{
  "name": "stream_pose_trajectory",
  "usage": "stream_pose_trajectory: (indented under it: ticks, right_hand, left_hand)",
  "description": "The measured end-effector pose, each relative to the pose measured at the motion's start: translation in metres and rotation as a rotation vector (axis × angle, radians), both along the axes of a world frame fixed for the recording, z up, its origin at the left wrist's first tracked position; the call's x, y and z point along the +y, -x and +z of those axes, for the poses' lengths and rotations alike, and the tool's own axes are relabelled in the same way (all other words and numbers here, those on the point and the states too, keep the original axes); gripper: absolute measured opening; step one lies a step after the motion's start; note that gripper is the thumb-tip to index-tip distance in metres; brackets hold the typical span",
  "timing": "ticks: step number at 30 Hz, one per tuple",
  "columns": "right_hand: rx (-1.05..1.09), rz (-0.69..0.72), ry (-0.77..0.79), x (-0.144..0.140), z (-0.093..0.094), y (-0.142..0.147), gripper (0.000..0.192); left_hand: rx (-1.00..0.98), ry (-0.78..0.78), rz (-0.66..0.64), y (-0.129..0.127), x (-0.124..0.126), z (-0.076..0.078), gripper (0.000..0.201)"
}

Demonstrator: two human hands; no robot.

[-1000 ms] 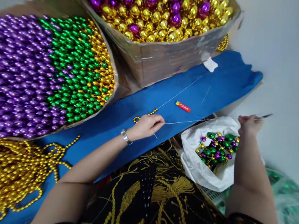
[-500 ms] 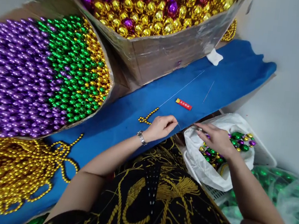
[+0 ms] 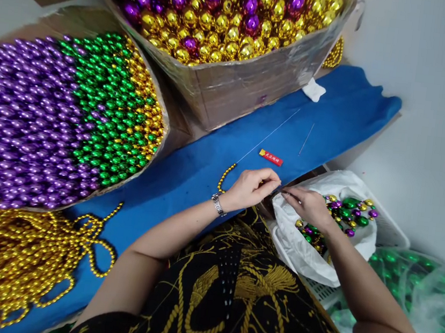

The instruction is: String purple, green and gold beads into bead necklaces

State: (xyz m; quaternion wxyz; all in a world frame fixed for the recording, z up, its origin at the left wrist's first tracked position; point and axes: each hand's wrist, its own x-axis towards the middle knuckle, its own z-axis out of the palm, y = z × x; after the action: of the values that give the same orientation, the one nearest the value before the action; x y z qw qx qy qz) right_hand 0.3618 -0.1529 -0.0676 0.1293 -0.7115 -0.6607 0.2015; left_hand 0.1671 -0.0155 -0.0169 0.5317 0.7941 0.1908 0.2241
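I see my left hand (image 3: 249, 187) and my right hand (image 3: 310, 205) meeting at the near edge of the blue cloth (image 3: 190, 168) that covers the bench, fingertips nearly touching, both pinched together on what looks like a thin thread or needle; the thing between them is too fine for me to make out clearly. A short strand of gold beads (image 3: 226, 176) lies on the cloth just beside my left hand, curving away from the wrist with its watch (image 3: 218, 204), and a thin white thread (image 3: 269, 135) runs from that strand up across the cloth toward the big carton. By my judgement the stringing is only at its start: only a few gold beads sit on the line and most of the thread lies bare. My right hand is over the white bag (image 3: 309, 253) that holds mixed green, purple and gold beads (image 3: 347, 211), so further beads are close by. A small red packet (image 3: 271, 157) lies on the cloth beyond my hands, and a second thin needle or wire (image 3: 306, 139) lies apart to its right. The carton of large gold and purple balls (image 3: 232, 22), the tray of purple, green and gold oval beads (image 3: 59, 108) and the heap of finished gold strands (image 3: 12, 259) at the left all look full.
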Motion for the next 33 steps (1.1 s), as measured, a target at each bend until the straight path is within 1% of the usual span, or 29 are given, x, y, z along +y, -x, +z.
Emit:
stream_pose_trajectory:
  ticks: [2, 3, 5, 7, 8, 10, 11, 13, 15, 17, 19, 20, 23, 25, 26, 28, 29, 31, 33]
  right_hand:
    - [-0.012, -0.068, -0.045, 0.000, 0.001, -0.012, 0.041]
    - [-0.055, -0.123, -0.066, 0.001, 0.001, -0.020, 0.042]
    - [-0.206, -0.268, -0.085, 0.005, 0.001, -0.039, 0.046]
    - [-0.374, -0.420, -0.053, 0.014, -0.001, -0.058, 0.050]
    - [-0.436, -0.471, -0.022, 0.020, -0.003, -0.068, 0.051]
    - [-0.514, -0.502, 0.029, 0.034, -0.005, -0.083, 0.051]
    - [-0.547, -0.493, 0.033, 0.042, -0.006, -0.089, 0.051]
    - [-0.619, -0.419, 0.008, 0.058, -0.005, -0.096, 0.048]
    - [-0.683, -0.271, -0.029, 0.071, -0.004, -0.099, 0.040]
    - [-0.701, -0.064, -0.066, 0.081, -0.003, -0.100, 0.035]
    - [-0.659, 0.112, -0.129, 0.088, -0.004, -0.101, 0.036]
    - [-0.626, 0.173, -0.167, 0.091, -0.005, -0.102, 0.034]
    - [-0.559, 0.298, -0.253, 0.100, -0.009, -0.111, 0.025]
    - [-0.550, 0.386, -0.295, 0.106, -0.011, -0.119, 0.017]
    - [-0.546, 0.418, -0.319, 0.109, -0.012, -0.122, 0.017]
    - [-0.528, 0.431, -0.395, 0.115, -0.015, -0.126, 0.017]
    - [-0.508, 0.402, -0.439, 0.119, -0.015, -0.124, 0.015]
    - [-0.451, 0.290, -0.511, 0.125, -0.014, -0.112, 0.012]
    - [-0.391, 0.140, -0.551, 0.130, -0.007, -0.084, 0.017]
  left_hand:
    - [-0.078, 0.069, 0.043, 0.000, 0.007, 0.008, 0.019]
    - [-0.115, 0.104, 0.068, 0.001, 0.011, 0.011, 0.019]
    - [-0.167, 0.152, 0.135, 0.004, 0.019, 0.016, 0.020]
    - [-0.165, 0.176, 0.228, 0.011, 0.025, 0.015, 0.023]
    - [-0.152, 0.194, 0.276, 0.016, 0.028, 0.013, 0.025]
    - [-0.112, 0.278, 0.365, 0.028, 0.029, 0.005, 0.029]
    - [-0.093, 0.342, 0.400, 0.035, 0.029, 0.001, 0.031]
    - [-0.070, 0.472, 0.457, 0.050, 0.028, -0.005, 0.033]
    - [-0.092, 0.556, 0.502, 0.065, 0.026, -0.006, 0.031]
    - [-0.160, 0.598, 0.538, 0.079, 0.026, -0.001, 0.027]
    - [-0.269, 0.655, 0.568, 0.091, 0.027, 0.007, 0.024]
    - [-0.335, 0.701, 0.586, 0.097, 0.028, 0.011, 0.023]
    - [-0.508, 0.847, 0.646, 0.113, 0.033, 0.020, 0.024]
    - [-0.538, 0.910, 0.687, 0.123, 0.036, 0.023, 0.025]
    - [-0.531, 0.928, 0.706, 0.129, 0.037, 0.024, 0.025]
    - [-0.504, 0.933, 0.740, 0.139, 0.038, 0.023, 0.025]
    - [-0.493, 0.922, 0.752, 0.144, 0.037, 0.023, 0.025]
    - [-0.492, 0.871, 0.772, 0.152, 0.035, 0.023, 0.024]
    - [-0.519, 0.819, 0.792, 0.158, 0.033, 0.026, 0.024]
